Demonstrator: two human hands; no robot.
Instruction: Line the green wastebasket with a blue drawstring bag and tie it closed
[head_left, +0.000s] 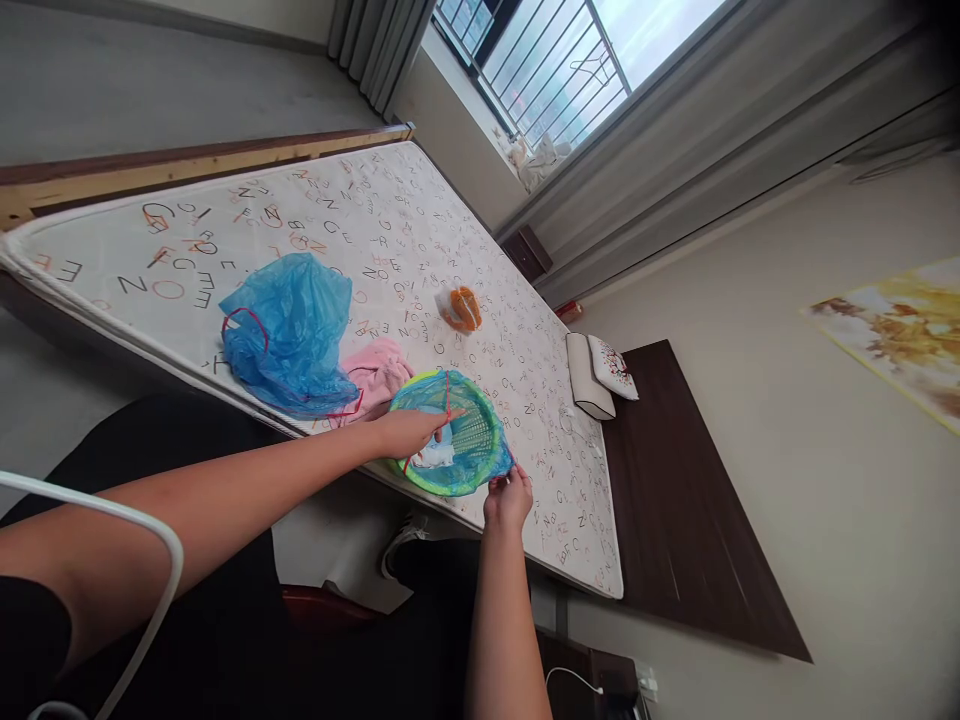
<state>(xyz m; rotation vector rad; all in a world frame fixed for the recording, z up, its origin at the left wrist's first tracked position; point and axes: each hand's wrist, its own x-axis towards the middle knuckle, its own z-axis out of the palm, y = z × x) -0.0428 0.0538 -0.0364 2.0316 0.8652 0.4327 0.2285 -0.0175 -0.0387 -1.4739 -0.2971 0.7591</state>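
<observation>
Where the green basket [429, 486] sits at the near edge of the mattress [337, 205], thin blue plastic [432, 394] with red cord covers much of it, and a white item [435, 456] shows inside. From where I stand, the right hand [510, 493] pinches a gathered corner of that plastic just outside the rim, its fingers pressed together; the left hand [411, 432] reaches over the opening with the index finger stretched to the cord, though I can't tell whether it grips it. I'd judge the step in hand to be working the plastic around the rim, and the next move seems to call for keeping that corner taut while the left fingers manage the cord. Just beside the basket lies a pink cloth [380, 370], touching a crumpled blue bag [289, 325]; farther across rests a clear packet of something orange [461, 310], well short of the pillows [587, 375].
</observation>
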